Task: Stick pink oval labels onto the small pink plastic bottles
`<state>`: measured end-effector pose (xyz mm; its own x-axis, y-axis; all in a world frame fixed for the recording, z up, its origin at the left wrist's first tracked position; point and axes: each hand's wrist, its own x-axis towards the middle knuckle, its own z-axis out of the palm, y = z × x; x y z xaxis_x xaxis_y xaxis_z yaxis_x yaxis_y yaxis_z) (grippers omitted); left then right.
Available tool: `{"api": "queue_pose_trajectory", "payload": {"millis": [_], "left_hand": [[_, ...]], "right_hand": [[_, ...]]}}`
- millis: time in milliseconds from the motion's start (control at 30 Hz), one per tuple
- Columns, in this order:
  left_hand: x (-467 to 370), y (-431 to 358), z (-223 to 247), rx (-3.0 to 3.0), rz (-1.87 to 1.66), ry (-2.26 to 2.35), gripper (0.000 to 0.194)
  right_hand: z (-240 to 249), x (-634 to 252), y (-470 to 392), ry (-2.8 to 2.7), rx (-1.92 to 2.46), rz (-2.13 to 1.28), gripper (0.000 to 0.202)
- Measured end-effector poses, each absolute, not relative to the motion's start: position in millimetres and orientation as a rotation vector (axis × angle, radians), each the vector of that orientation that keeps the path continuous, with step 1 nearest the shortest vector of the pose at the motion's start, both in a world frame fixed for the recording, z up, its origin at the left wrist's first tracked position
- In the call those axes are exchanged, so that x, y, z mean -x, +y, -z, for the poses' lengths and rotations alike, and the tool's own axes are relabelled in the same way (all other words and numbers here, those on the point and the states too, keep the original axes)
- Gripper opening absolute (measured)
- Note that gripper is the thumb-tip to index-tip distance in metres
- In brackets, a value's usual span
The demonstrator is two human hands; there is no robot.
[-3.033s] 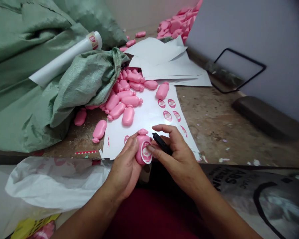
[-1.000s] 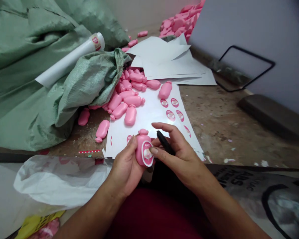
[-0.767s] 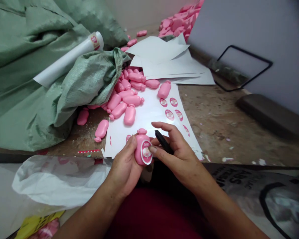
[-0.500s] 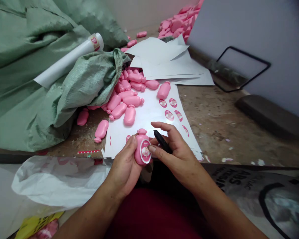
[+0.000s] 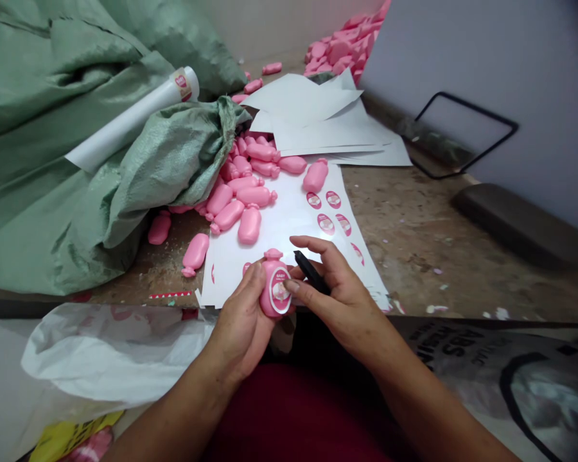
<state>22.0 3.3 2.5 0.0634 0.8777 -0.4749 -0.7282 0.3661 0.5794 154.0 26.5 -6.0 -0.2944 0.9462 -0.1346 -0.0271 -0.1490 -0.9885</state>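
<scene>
A small pink bottle-shaped piece (image 5: 268, 296) is gripped in my left hand (image 5: 243, 317), its narrow top pointing away from me. An oval pink-and-white label (image 5: 280, 290) lies on its front. The thumb of my right hand (image 5: 344, 298) touches that label, while a black pen-like tool (image 5: 311, 271) is held between the fingers of the same hand. Under and beyond both hands is a white sheet (image 5: 289, 218) bearing oval stickers (image 5: 325, 224) on its right side. Several more pink pieces (image 5: 249, 224) lie on its left part.
A green woven sack (image 5: 173, 154) with a white paper roll (image 5: 130, 119) on it fills the left. White papers (image 5: 313, 109) lie behind. A black wire frame (image 5: 467, 96) and dark block (image 5: 525, 221) are at right. Plastic bags hang below the table edge (image 5: 462, 311).
The view has shifted very slightly. Both hands keep nearly the same pose, with the right thumb still on the label.
</scene>
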Motion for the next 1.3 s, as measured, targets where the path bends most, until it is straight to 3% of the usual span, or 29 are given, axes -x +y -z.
{"api": "queue_pose_trajectory", "payload": {"millis": [333,700,900,1100,1300], "left_hand": [[-22,1,-2,-0.222,-1.239,0.906,0.016],[-24,1,0,-0.517,-1.276,1.084,0.027],[-23,-2,6,-0.593,-1.379,1.131,0.029],[-20,-2,6,-0.476,-1.335,1.080,0.034],[-10,3,-1,-0.403,-1.234,1.083,0.037]], "right_hand": [[5,-154,23,-1.382,1.167,-1.489,0.046],[-7,-149,24,-1.476,1.257,-1.402,0.050],[-4,-151,30,-1.488,1.355,-1.401,0.062],[-9,-163,22,-1.697,1.358,-1.198,0.053],[-9,-173,10,-1.706,1.268,-1.260,0.045]]}}
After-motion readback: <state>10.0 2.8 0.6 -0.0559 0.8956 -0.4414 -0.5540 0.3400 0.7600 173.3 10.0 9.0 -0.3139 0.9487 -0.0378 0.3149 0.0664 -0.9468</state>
